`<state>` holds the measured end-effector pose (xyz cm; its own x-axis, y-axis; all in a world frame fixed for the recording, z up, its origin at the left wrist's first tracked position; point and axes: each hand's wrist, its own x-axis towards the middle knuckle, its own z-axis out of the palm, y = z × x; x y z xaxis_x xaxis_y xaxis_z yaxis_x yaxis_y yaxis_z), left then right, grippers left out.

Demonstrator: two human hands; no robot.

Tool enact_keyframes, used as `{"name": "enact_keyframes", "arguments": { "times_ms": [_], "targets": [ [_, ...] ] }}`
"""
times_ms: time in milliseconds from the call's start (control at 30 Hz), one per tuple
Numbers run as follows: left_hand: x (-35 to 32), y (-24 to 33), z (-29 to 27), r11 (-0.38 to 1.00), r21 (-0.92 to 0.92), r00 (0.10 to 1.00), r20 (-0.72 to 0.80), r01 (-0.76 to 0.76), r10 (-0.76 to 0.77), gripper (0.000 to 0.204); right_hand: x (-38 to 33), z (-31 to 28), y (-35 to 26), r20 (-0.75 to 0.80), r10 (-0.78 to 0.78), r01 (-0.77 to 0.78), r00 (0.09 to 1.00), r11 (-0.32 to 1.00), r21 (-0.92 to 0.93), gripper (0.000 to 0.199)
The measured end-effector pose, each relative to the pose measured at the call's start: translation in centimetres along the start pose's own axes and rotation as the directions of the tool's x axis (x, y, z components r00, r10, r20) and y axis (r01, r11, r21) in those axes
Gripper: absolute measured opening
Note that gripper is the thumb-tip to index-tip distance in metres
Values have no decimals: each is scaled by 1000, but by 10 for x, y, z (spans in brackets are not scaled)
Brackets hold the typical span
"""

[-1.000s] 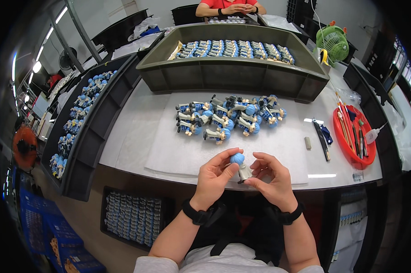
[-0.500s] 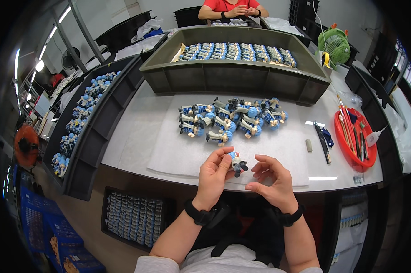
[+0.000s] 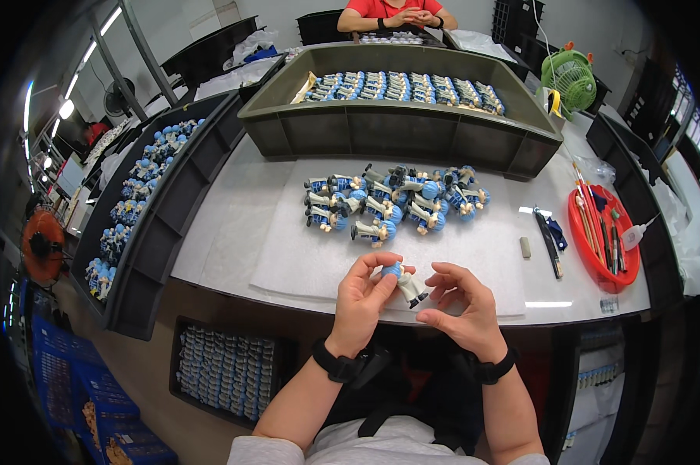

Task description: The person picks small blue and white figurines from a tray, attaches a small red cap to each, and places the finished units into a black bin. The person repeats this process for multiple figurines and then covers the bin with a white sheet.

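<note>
Between the thumb and fingers of my left hand (image 3: 363, 293) is a small figurine (image 3: 409, 287) with blue hair, a pale body and black feet. Its head sits in my grip, and its feet point to the lower right. My right hand (image 3: 464, 310) is beside the feet, fingers curved and apart, holding nothing. Beyond both hands, a loose pile of similar figurines (image 3: 382, 208) lies on a white foam sheet (image 3: 288, 262) on the table.
A large grey-green bin (image 3: 396, 128) with rows of figurines stands behind the pile. Another dark tray (image 3: 181, 209) of figurines is at left. On the right lie a red basket (image 3: 626, 280) of brushes, a black-handled tool (image 3: 549, 246) and a small grey block (image 3: 526, 247). A person in red sits opposite.
The figurine has turned in my left hand, so more of its pale body shows and its feet point lower right. My right hand has hardly moved.
</note>
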<state>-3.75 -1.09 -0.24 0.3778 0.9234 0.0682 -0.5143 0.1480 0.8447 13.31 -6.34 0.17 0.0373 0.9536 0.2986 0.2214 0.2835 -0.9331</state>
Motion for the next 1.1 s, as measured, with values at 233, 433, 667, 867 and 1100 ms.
{"name": "enact_keyframes", "arguments": {
  "times_ms": [233,433,667,867,1100],
  "targets": [
    [7,-9,-5,978,106,969,192,-181,159,27,2,-2,1,-32,1,0,999,1000,22,52],
    [-1,-5,29,981,119,986,-34,-156,161,19,3,-17,4,-22,-65,67,998,993,99,39],
    [-5,-1,13,895,440,994,104,-75,32,28,-117,-169,-19,-582,21,-65,813,996,-54,33],
    [0,1,15,864,499,994,106,-63,11,28,-360,-322,24,-975,75,-536,208,843,-50,34],
    [1,6,11,828,553,992,120,-94,33,27,-542,-333,97,-962,206,-979,-181,56,196,38]
  ]
}}
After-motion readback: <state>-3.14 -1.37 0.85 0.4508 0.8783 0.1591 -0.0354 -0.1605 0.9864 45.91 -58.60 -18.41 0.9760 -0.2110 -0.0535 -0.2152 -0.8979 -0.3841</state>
